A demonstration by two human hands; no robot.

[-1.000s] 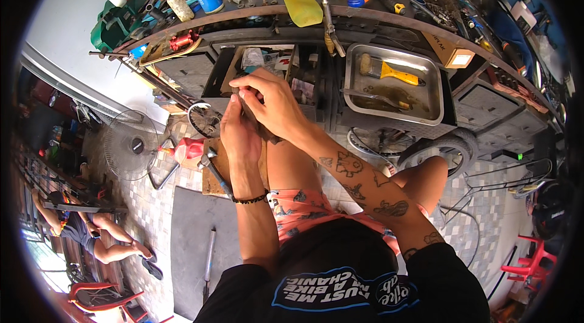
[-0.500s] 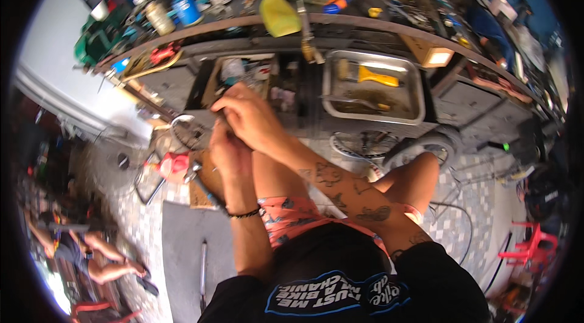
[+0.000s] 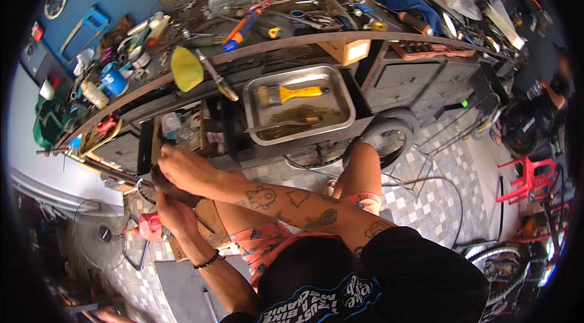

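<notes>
In front of my left thigh, both of my hands are close together. My right hand (image 3: 184, 171) is curled, with its fingers over a dark brown, rag-like piece (image 3: 181, 194). Just below it, my left hand (image 3: 176, 215) holds the same piece from beneath, its fingers partly hidden. Whether anything is wrapped inside the piece is hidden. Behind my hands, an open drawer (image 3: 210, 156) contains small packets and papers. To its right, a metal tray (image 3: 348, 117) holds a yellow-handled paintbrush (image 3: 298, 94), a thin brush (image 3: 286, 123) and brownish liquid.
A cluttered workbench (image 3: 274, 44) spans the far side, with a yellow scraper-like piece (image 3: 187, 69) at its edge. Beneath the tray are a bicycle wheel and a tyre (image 3: 398, 134). A red plastic chair (image 3: 528, 180) stands right, near another person's arm (image 3: 555, 95). A cable (image 3: 447, 183) crosses the tiled floor.
The view has swung right, so bench, tray and hands appear further left. My hands remain together on the dark piece, more of which shows now.
</notes>
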